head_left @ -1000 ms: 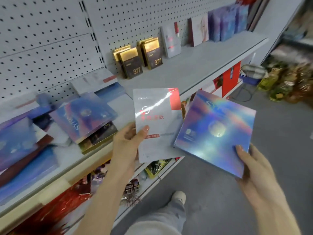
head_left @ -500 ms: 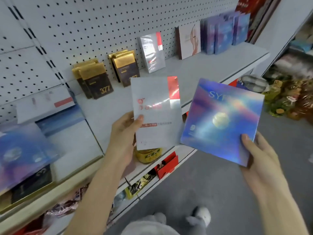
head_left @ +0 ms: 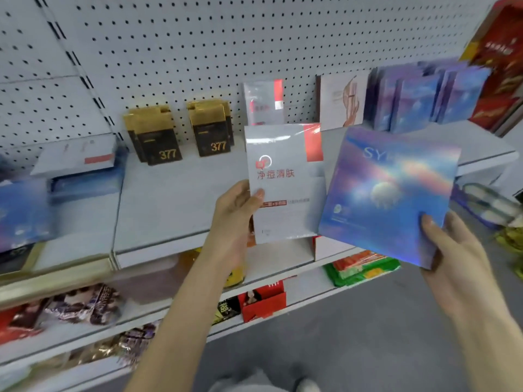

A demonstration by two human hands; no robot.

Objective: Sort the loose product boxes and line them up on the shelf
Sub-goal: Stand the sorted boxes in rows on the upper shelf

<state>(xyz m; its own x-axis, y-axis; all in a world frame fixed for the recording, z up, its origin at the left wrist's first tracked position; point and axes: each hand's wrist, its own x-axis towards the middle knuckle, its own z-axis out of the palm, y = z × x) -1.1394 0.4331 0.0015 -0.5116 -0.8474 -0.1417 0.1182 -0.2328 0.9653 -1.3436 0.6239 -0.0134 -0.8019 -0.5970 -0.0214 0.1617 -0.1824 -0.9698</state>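
Left hand (head_left: 235, 213) pinches an upright white box (head_left: 285, 188) by its left edge; its twin (head_left: 263, 103) stands on the shelf (head_left: 175, 199) directly beyond. Right hand (head_left: 452, 250) grips a blue holographic box (head_left: 390, 193), nearer the blue row (head_left: 424, 100) far right.

Single head-worn wide-angle view faces forward and down, close to the shelf (head_left: 175, 210); floor (head_left: 368, 335) fills the frame's lower right.

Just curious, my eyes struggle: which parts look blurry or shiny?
Head view: blue boxes at far left are smeared by blur; glare streaks the white box in the left hand; rainbow sheen covers the holographic box in the right hand.
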